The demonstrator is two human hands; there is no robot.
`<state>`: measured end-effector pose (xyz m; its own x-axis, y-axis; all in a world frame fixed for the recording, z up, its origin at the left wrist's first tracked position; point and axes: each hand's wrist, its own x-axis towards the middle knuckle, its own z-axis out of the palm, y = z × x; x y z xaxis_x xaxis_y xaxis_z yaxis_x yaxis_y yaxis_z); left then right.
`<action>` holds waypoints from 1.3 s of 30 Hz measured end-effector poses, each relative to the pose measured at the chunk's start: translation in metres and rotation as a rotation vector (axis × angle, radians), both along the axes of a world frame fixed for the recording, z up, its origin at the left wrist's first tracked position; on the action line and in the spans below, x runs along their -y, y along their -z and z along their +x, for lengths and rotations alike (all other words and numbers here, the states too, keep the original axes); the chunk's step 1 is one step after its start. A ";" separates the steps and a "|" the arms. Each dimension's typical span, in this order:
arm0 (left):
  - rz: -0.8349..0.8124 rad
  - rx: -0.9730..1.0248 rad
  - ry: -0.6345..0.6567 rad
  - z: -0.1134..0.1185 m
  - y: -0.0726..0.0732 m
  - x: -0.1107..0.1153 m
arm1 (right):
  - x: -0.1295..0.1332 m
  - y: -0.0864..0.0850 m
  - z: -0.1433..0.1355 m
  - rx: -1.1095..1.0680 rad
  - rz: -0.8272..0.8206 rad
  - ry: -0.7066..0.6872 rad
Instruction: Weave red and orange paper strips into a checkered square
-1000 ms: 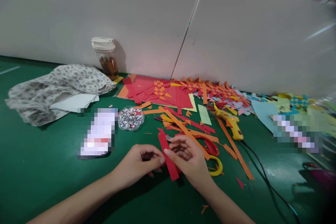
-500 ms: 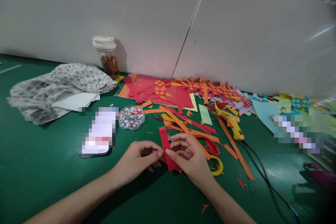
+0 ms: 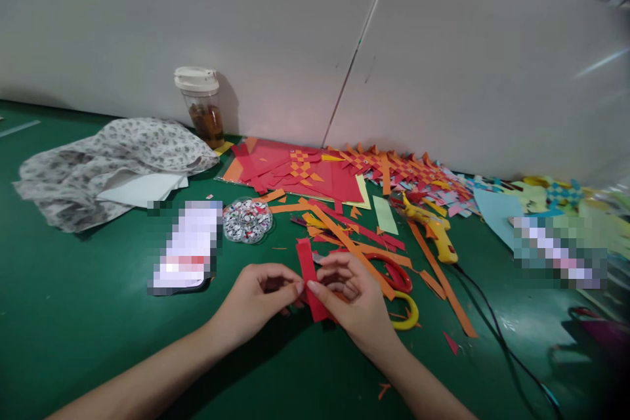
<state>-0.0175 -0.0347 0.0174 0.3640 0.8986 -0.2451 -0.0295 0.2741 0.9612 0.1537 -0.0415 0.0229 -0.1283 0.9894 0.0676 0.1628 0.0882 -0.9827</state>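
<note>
L. hand (image 3: 256, 305) and r. hand (image 3: 352, 302) pinch a flat red paper strip (image 3: 309, 275) between thumb and fingertips, both grips closed on it, just above the green table mat (image 3: 73, 315). Strip's upper end rises past the grip; lower end hidden behind r. hand. Just r. of grip: red-and-yellow-handled scissors (image 3: 401, 289); beyond: loose orange paper strips (image 3: 344, 243), yellow glue gun (image 3: 433, 230).

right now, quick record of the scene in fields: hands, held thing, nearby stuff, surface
left hand: left hand pinches the red paper strip
right hand: right hand pinches the same strip
nearby: scissors beside the right hand; glue gun behind them; googly eyes tray; loose orange strips
far edge: lidded cup, patterned cloth
surface: green mat
</note>
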 end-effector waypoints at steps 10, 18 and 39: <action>-0.025 0.011 -0.014 0.000 -0.005 0.002 | -0.003 0.000 0.000 -0.084 0.014 0.102; -0.023 0.024 -0.012 0.001 -0.001 0.001 | -0.002 0.001 -0.001 -0.069 -0.028 0.062; -0.015 0.023 -0.017 0.002 -0.003 0.001 | 0.000 0.002 -0.003 -0.056 -0.012 0.064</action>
<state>-0.0159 -0.0359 0.0203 0.3540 0.9011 -0.2503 -0.0561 0.2876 0.9561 0.1509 -0.0415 0.0209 -0.0610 0.9963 0.0608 0.1120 0.0674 -0.9914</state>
